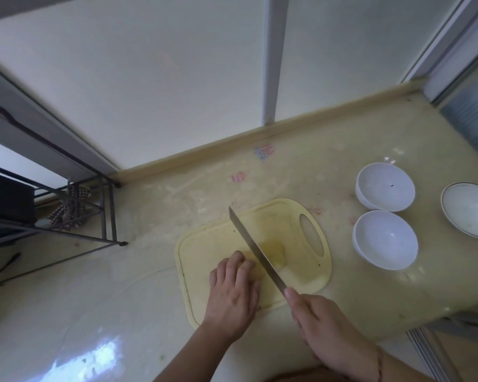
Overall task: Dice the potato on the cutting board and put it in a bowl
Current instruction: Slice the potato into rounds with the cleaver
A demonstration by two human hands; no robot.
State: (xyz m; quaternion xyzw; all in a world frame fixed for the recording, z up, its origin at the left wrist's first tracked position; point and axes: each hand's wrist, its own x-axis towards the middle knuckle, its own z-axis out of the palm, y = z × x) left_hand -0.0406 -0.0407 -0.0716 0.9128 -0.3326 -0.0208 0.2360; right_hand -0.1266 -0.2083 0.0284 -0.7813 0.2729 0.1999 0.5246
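Knife [255,248] mid-board, potato [273,252] clear of edges

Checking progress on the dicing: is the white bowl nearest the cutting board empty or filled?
Empty. The near white bowl shows only its bare white inside, with no potato pieces; the potato lies on the cutting board.

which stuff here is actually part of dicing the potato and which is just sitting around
Part of the job:
potato on the cutting board
knife, held by the right hand
left hand, steadying the potato
nearest white bowl, a likely place for the pieces

Just sitting around:
far white bowl
rimmed bowl
metal rack
cloth under the rack
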